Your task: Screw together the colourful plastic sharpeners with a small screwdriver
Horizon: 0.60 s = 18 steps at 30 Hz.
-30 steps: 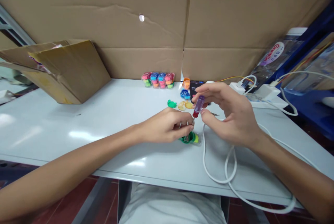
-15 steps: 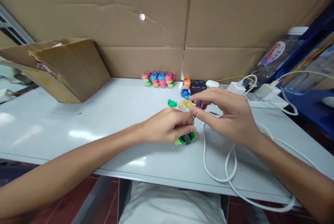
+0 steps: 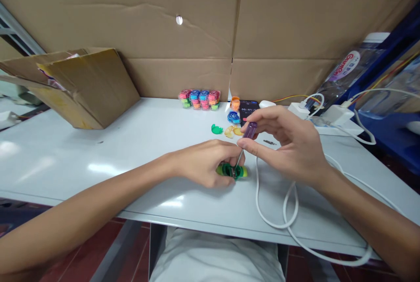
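Left hand [image 3: 215,163] rests low over the tabletop [image 3: 157,142], thumb and fingers closed around a green plastic case [image 3: 226,169] with lime ends, which lies on the table. A small metal piece [image 3: 233,172] sits in the case, and the shaft of a purple-handled screwdriver [image 3: 250,130] slants down to it. Right hand [image 3: 285,142] grips the handle between thumb and fingertips.

Behind them, from left to right: an open cardboard box [image 3: 98,89], a row of colourful plastic packs [image 3: 200,100], a loose green cover [image 3: 217,129], amber translucent pieces [image 3: 229,132], a blue dial-shaped piece [image 3: 233,118], an orange piece [image 3: 235,103], a phone [image 3: 248,106] with lit digits, and a white rounded case [image 3: 267,103]. Small dark metal parts [image 3: 269,142] lie just beyond the right hand; a looped white cable [image 3: 257,194] runs beneath that arm.
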Each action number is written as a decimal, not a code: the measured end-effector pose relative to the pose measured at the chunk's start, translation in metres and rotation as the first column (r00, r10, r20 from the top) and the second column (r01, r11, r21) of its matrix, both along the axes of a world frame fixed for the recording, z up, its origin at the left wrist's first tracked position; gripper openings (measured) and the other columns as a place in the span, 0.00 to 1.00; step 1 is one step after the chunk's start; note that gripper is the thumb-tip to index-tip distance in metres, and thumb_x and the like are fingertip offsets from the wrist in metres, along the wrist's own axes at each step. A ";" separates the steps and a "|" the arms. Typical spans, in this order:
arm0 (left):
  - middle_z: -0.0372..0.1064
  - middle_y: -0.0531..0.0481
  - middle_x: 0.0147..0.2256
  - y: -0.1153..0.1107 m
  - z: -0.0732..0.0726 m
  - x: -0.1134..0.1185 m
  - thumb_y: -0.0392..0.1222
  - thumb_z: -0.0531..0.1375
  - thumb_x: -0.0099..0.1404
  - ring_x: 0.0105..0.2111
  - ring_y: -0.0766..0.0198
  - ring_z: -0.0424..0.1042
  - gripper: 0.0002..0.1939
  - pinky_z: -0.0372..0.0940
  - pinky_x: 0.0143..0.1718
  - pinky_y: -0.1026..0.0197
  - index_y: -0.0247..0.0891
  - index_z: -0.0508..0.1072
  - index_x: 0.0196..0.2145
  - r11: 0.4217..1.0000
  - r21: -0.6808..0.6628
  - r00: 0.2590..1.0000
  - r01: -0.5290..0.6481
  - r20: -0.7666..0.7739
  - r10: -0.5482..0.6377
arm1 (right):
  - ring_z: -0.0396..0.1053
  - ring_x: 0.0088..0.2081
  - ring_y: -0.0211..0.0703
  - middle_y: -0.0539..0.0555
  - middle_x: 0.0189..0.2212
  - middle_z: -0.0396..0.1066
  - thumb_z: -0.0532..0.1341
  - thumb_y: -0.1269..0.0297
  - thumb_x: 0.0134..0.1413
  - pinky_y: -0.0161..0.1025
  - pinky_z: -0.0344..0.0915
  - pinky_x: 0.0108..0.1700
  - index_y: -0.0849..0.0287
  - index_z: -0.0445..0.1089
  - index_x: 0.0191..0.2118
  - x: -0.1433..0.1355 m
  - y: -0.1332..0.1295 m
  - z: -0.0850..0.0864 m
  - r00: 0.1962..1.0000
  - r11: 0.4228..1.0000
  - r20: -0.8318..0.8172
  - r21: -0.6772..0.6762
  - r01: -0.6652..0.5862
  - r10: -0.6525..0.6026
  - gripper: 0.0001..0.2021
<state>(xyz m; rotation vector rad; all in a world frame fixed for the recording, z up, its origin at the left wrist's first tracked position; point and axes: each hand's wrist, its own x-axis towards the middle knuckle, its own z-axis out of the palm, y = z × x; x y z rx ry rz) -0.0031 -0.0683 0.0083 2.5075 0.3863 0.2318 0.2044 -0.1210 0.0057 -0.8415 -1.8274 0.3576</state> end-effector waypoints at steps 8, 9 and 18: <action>0.73 0.47 0.39 0.006 0.000 -0.003 0.28 0.60 0.53 0.35 0.63 0.70 0.17 0.64 0.30 0.65 0.34 0.73 0.43 0.999 -0.042 0.997 0.013 0.082 -0.009 | 0.77 0.38 0.39 0.52 0.46 0.77 0.68 0.72 0.57 0.42 0.78 0.46 0.54 0.73 0.51 0.002 -0.002 0.002 0.996 0.995 0.086 0.096 0.002 -0.011 0.16; 0.73 0.47 0.39 0.006 0.001 -0.003 0.28 0.60 0.55 0.36 0.62 0.71 0.16 0.64 0.31 0.65 0.34 0.74 0.43 0.997 -0.081 0.994 0.005 0.109 0.004 | 0.77 0.38 0.39 0.52 0.46 0.77 0.68 0.72 0.57 0.42 0.78 0.46 0.54 0.73 0.52 0.002 -0.002 0.003 0.995 0.995 0.094 0.098 0.006 -0.015 0.17; 0.77 0.43 0.41 0.009 0.001 0.000 0.39 0.58 0.72 0.41 0.62 0.74 0.10 0.69 0.43 0.61 0.33 0.77 0.44 0.932 -0.361 0.983 -0.020 0.164 0.084 | 0.79 0.44 0.42 0.52 0.46 0.77 0.64 0.73 0.60 0.41 0.77 0.50 0.53 0.69 0.57 0.002 -0.005 0.002 0.992 1.000 0.123 0.005 0.027 -0.028 0.20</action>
